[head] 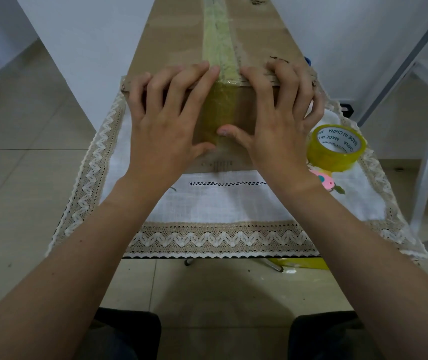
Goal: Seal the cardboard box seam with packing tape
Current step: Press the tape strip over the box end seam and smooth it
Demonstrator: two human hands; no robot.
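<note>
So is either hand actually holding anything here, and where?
Nothing is gripped. Both the left hand and right hand press flat over the cardboard box near edge, thumbs on the tape strip.

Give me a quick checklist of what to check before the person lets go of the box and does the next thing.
1. Tape strip runs along the seam on top of the box: ok.
2. Strip folds over the near edge and down the front face: ok.
3. Tape end pressed flat: the right hand thumb and left hand thumb are on it; cannot tell if it sticks fully.
4. Wrinkles: the tape on top looks creased; not ok.
5. Far end of the seam: out of view; cannot tell.
6. Tape roll within reach, on the cloth right of the box: ok.
</note>
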